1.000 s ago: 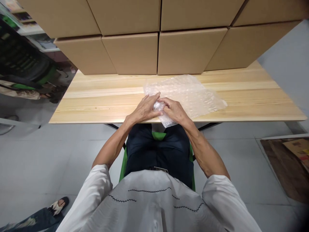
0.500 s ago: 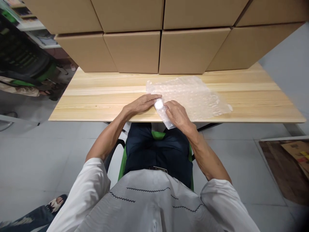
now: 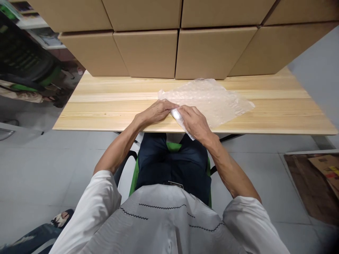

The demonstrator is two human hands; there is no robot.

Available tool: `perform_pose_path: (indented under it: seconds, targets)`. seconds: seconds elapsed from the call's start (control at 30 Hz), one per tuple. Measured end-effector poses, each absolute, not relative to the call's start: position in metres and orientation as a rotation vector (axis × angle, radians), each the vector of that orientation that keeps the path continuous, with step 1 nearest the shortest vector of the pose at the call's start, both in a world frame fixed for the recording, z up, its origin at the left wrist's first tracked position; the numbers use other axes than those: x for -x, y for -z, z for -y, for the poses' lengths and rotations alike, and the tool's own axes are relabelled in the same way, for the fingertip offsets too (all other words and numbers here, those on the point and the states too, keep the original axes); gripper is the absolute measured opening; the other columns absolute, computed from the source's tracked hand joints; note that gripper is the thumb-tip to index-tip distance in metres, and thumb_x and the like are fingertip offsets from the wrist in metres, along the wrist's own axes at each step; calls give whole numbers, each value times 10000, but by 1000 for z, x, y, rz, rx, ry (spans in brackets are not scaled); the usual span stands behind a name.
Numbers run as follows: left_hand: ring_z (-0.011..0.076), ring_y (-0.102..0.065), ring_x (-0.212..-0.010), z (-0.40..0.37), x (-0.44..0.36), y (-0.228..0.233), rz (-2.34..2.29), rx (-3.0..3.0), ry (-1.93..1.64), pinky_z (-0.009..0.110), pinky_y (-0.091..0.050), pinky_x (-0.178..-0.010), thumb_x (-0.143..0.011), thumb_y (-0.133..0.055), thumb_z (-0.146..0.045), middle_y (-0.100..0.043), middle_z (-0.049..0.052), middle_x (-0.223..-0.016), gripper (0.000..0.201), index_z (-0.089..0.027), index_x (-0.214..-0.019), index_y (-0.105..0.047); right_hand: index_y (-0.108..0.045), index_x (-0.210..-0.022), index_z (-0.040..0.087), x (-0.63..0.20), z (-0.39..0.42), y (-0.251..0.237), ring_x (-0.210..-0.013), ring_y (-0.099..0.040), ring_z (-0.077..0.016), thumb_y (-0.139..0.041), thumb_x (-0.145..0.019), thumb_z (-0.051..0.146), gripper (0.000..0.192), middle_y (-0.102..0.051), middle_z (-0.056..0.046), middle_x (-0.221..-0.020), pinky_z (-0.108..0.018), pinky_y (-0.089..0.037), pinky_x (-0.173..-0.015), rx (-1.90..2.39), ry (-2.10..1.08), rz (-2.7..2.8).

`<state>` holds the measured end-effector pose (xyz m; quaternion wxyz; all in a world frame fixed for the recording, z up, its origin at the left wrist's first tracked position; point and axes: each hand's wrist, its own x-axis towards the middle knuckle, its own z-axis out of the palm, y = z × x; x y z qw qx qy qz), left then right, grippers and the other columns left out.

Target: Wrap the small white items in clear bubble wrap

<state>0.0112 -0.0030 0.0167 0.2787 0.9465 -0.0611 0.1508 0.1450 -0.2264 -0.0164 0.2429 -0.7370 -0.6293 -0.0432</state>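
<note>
A sheet of clear bubble wrap (image 3: 209, 98) lies on the wooden table, its near left edge folded over a white object (image 3: 176, 113) of which only a small part shows. My left hand (image 3: 157, 111) holds the upper left end of this fold, fingers pressed together on it. From the right, my right hand (image 3: 195, 121) curls over the fold and grips it, covering much of it. The fingertips of both hands nearly meet above the white object. A narrow end of the wrap pokes out below my right hand, over the table's front edge.
Stacked cardboard boxes (image 3: 148, 53) line the back of the wooden table (image 3: 106, 109). A flattened piece of cardboard (image 3: 324, 171) lies low at the right. Another person's foot (image 3: 62, 218) shows at the lower left. Green and black chairs (image 3: 23, 53) stand at the far left.
My right hand has moved up and over the fold, closer to my left fingertips, covering more of the white object. The sheet's outline has shifted, its right part narrower.
</note>
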Motion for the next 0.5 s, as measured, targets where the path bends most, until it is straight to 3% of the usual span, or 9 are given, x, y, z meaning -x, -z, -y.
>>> perform_pose_path:
  seconds: [0.27, 0.4, 0.5]
  targets:
    - [357, -754, -1514, -19, -20, 1, 165, -2599, -303, 597, -550, -1355, -919, -566, -178, -832, 122, -1553, 609, -240, -1450, -859, -695, -1646, 149, -151, 229, 26, -1485, -672, -385, -446, -1135, 195, 570, -733, -204, -1658, -601, -551, -1299, 1910, 9, 1733]
    - [367, -539, -1743, -16, -9, 4, 146, -2669, -351, 625, -443, -1445, -941, -616, -203, -618, 167, -1818, 750, -189, -1688, -683, -672, -1655, 151, -149, 234, 23, -1454, -684, -399, -487, -1201, 392, 547, -774, -213, -1589, -590, -556, -1280, 1924, -26, 1709]
    - [368, -544, -1737, -7, -4, 5, 234, -2705, -395, 640, -425, -1450, -984, -628, -227, -602, 187, -1827, 664, -199, -1643, -704, -680, -1616, 125, -146, 235, 20, -1426, -687, -408, -532, -1190, 433, 546, -786, -227, -1556, -567, -559, -1265, 1945, -26, 1716]
